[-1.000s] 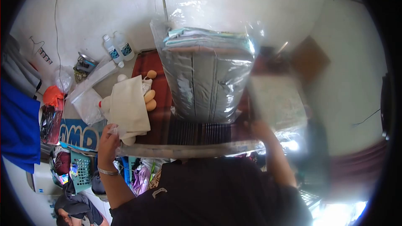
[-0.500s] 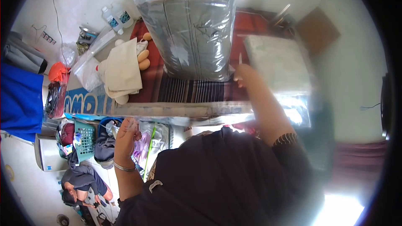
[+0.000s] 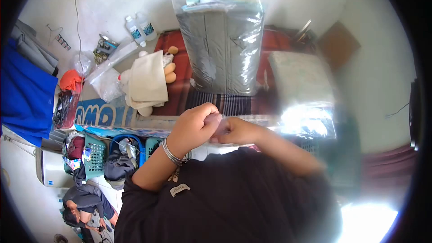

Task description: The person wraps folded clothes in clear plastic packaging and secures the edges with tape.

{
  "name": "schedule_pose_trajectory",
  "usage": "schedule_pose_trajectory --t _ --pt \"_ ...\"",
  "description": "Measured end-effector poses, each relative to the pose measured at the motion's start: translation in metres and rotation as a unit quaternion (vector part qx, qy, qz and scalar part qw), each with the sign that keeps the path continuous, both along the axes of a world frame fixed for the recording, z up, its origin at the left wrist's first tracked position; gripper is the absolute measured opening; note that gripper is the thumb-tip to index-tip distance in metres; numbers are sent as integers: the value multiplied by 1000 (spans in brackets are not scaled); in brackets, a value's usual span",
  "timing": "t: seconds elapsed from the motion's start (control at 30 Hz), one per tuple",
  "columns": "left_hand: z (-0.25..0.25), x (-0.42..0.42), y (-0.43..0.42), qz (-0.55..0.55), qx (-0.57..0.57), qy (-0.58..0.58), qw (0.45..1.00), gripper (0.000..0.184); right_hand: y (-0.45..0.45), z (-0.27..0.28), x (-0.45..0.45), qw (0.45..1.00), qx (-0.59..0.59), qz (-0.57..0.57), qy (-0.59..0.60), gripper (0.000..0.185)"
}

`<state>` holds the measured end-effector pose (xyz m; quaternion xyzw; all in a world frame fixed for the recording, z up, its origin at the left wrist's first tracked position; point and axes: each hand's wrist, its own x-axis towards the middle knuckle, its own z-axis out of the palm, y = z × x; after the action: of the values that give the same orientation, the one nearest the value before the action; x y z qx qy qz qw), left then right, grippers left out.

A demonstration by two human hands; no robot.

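Observation:
My left hand (image 3: 198, 123) and my right hand (image 3: 240, 131) come together in front of my body, over the near edge of the table. Both have curled fingers, and their fingertips almost meet. Something pale and see-through seems to lie between them, too small to make out. Beyond them a tall stack of folded grey cloth (image 3: 220, 54) stands upright in a clear plastic bag, its upper end showing light blue layers. Neither hand touches the bag. It rests on a dark red striped cloth (image 3: 180, 94).
A plastic-wrapped pale bundle (image 3: 301, 76) lies right of the bag. To the left are a folded cream cloth (image 3: 146, 78) and two bottles (image 3: 135, 29). Laundry baskets (image 3: 94, 155) stand below the table edge. Another person (image 3: 87, 202) sits on the floor at lower left.
My right hand has left the lower right corner of the bag and drawn back toward me. My left hand has moved right and up to meet it. The view has shifted slightly.

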<state>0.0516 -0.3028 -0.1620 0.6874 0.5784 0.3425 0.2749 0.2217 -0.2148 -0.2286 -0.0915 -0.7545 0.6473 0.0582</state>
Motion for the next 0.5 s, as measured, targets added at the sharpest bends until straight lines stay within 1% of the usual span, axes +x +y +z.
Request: schedule_pose_trajectory --t 0.03,0.07,0.1,0.13,0.17,0.2,0.23,0.27,0.3,0.33,0.37,0.4,0.43,0.47,0.5 --pt "-1 -12 2 13 22 3 1000 14 -3 -6 1 998 -44 -33 -2 37" --pt "-4 -24 3 24 43 3 999 15 -4 -7 4 994 -90 -67 -6 29" --pt "-9 -44 2 19 48 2 999 15 -4 0 10 994 -85 -73 -5 29" --pt "-17 -72 -2 31 -41 -82 995 13 -7 10 19 985 -136 -103 -18 29" --pt "-20 -95 -7 43 -129 -165 977 13 -8 16 26 973 -187 -131 -31 31" --pt "-18 -111 -15 40 -126 -166 977 13 -8 12 31 974 -183 -134 -32 31" --pt "-18 -125 -25 -33 -172 -292 940 14 -9 2 33 963 -235 -132 15 32" --pt "-17 -134 -35 -104 -215 -410 880 16 -13 -4 31 947 -288 -128 61 33" --pt "-16 -133 -42 -105 -215 -409 881 16 -19 -5 23 947 -287 -129 62 33" --pt "-14 -124 -46 -72 -117 -544 828 19 -26 -5 12 964 -225 -136 32 34" --pt "-9 -115 -48 -40 -18 -662 748 21 -33 -5 2 976 -161 -145 2 34" --pt "-4 -113 -48 1 -22 -692 722 23 -47 4 -14 970 -178 -159 -37 35" --pt "0 -112 -48 42 -23 -720 692 25 -53 13 -26 975 -141 -150 -89 36" --pt "-15 -124 -43 -85 -35 -773 627 26 -53 -20 -41 983 -119 -134 -48 36" --pt "-26 -136 -38 -209 -50 -810 545 28 -53 -34 -52 983 -124 -135 -27 34"
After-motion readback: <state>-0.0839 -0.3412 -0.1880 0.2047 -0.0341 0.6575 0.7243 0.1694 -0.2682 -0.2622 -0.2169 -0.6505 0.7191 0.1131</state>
